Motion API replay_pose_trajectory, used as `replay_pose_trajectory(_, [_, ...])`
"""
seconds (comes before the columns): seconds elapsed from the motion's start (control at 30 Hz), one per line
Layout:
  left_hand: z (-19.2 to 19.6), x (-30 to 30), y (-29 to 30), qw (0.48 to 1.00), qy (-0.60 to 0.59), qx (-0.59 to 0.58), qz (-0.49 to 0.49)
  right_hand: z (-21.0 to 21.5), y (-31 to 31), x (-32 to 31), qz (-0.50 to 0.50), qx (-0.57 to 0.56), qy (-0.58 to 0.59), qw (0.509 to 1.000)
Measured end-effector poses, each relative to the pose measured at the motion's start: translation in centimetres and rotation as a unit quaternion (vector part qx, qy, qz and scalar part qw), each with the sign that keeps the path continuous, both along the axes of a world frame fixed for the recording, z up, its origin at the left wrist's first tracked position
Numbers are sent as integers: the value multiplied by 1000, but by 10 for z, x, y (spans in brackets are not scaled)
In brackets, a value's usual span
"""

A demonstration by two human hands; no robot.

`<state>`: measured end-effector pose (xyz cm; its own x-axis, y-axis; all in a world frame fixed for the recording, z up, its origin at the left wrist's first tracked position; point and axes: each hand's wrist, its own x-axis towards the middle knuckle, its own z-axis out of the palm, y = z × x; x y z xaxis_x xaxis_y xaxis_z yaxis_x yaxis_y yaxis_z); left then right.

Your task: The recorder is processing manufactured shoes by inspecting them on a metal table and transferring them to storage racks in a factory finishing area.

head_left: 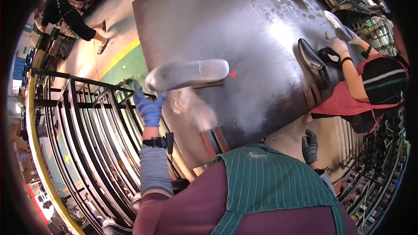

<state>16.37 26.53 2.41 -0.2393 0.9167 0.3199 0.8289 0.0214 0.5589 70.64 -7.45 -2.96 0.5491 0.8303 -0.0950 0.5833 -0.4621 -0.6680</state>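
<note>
A shoe with its pale grey sole (187, 73) turned up lies at the left edge of the dark metal table (244, 30). Part of a brown block (209, 85) shows beneath its right end. My left hand (149, 108), in a blue glove, is just below the shoe's left end. Its fingers are spread and slightly blurred, and it holds nothing; whether a fingertip touches the shoe I cannot tell. Down at my right side, off the table, my right hand (310, 147) in a dark grey glove hangs with loosely stretched fingers and nothing visible in it.
At the right, a co-worker's gloved hand (338, 45) is beside a black shoe (314, 63). Brown paired blocks (215, 141) sit on the table's near edge. A metal rack (100, 117) stands close at my left. Another person (69, 17) is at the far left.
</note>
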Motion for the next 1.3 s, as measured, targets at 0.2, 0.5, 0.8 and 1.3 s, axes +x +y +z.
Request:
replay_pose_trajectory(0.2, [-6, 109, -38, 735, -603, -251, -182, -29, -28, 3, 58, -9, -17, 998])
replay_pose_trajectory(0.5, [-42, 77, -62, 634, -685, -326, -149, -19, -23, 18, 77, -70, 19, 994])
replay_pose_trajectory(0.8, [-33, 91, -195, 560, -731, -369, -127, -38, -25, 26, 229, -54, 30, 971])
replay_pose_trajectory(1.3, [21, 149, -278, 980, 50, -182, -69, -35, 51, -283, 369, -380, 515, 674])
